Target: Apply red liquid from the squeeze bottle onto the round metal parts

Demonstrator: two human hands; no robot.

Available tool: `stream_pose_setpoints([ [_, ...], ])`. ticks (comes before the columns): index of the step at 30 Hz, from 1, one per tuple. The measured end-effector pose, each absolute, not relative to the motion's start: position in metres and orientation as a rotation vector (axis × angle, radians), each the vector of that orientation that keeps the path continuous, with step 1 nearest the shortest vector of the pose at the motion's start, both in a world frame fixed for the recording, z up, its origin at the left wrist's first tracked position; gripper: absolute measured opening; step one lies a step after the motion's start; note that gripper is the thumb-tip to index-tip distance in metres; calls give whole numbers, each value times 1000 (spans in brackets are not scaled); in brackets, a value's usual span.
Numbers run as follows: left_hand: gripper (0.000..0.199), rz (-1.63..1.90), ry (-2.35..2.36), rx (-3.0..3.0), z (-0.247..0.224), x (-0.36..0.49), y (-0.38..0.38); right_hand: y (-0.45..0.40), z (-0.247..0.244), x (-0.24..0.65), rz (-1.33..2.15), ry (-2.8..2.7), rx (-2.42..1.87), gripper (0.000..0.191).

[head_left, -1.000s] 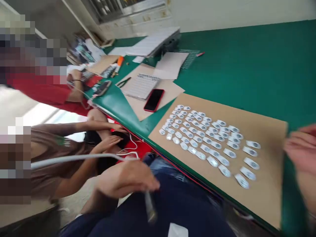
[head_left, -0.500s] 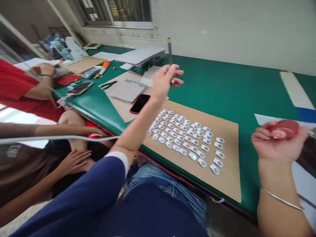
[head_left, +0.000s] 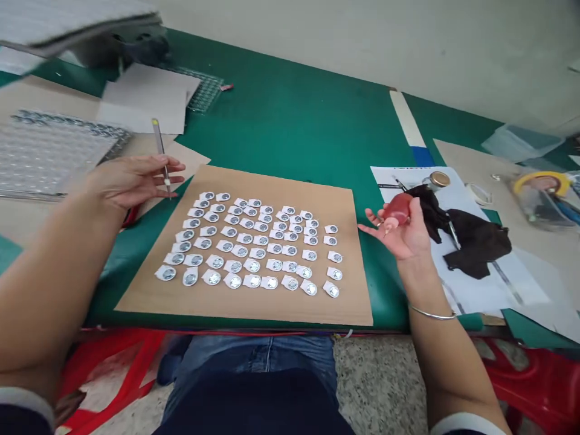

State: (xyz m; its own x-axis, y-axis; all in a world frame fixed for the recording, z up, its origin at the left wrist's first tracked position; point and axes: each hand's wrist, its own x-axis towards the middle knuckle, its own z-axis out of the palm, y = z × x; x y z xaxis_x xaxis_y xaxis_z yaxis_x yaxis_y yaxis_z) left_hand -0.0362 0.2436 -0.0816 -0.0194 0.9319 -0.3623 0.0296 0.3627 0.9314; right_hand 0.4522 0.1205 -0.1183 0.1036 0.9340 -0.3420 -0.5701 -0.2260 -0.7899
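My left hand (head_left: pixel 140 180) is closed lightly around a slim pen-like tool (head_left: pixel 159 142), yellow at its upper end and pointing down. It hovers by the upper left edge of a brown cardboard sheet (head_left: pixel 254 307). Rows of small white tags with round silvery faces (head_left: pixel 260 240) lie on the sheet. To the right of the sheet, my right hand (head_left: pixel 403 232) is palm up, with a red rounded bulb (head_left: pixel 399 208) held against the thumb side. A pinkish stub shows at the bulb's lower end; its exact kind is unclear.
Right of the sheet, white paper (head_left: pixel 385 175) carries dark cloth (head_left: pixel 480 238), a small jar (head_left: pixel 438 179) and a thin tool. Farther right is a clear bag with yellow tape (head_left: pixel 539 181). At left lies a tray of clear pieces (head_left: pixel 58 154). Red stools (head_left: pixel 113 374) stand below the table.
My view has turned right, and the neighbouring people are out of sight. My left hand has come down with the slim tool. My right hand still holds the red bulb.
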Motion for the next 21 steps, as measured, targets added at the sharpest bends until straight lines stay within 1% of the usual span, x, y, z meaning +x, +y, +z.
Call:
stream_pose_setpoints([
  [2, 8, 903, 1385, 965, -86, -37, 243, 121, -120, 444, 1512, -477, -1064, 49],
  [6, 13, 841, 1369, 969, -84, -40, 247, 123, -120, 436, 1526, -517, -1081, 46],
  [10, 16, 845, 1407, 947, -85, -39, 253, 122, -121, 449, 1422, -491, -1106, 47],
  [13, 20, 870, 1427, 910, -88, -38, 258, 121, -123, 457, 1434, -437, -1113, 49],
  [18, 14, 848, 1383, 988, -91, -41, 268, 121, -125, 450, 1461, -429, -1126, 46],
  [21, 15, 831, 1384, 990, -93, -39, 279, 121, -124, 445, 1455, -441, -1124, 46],
])
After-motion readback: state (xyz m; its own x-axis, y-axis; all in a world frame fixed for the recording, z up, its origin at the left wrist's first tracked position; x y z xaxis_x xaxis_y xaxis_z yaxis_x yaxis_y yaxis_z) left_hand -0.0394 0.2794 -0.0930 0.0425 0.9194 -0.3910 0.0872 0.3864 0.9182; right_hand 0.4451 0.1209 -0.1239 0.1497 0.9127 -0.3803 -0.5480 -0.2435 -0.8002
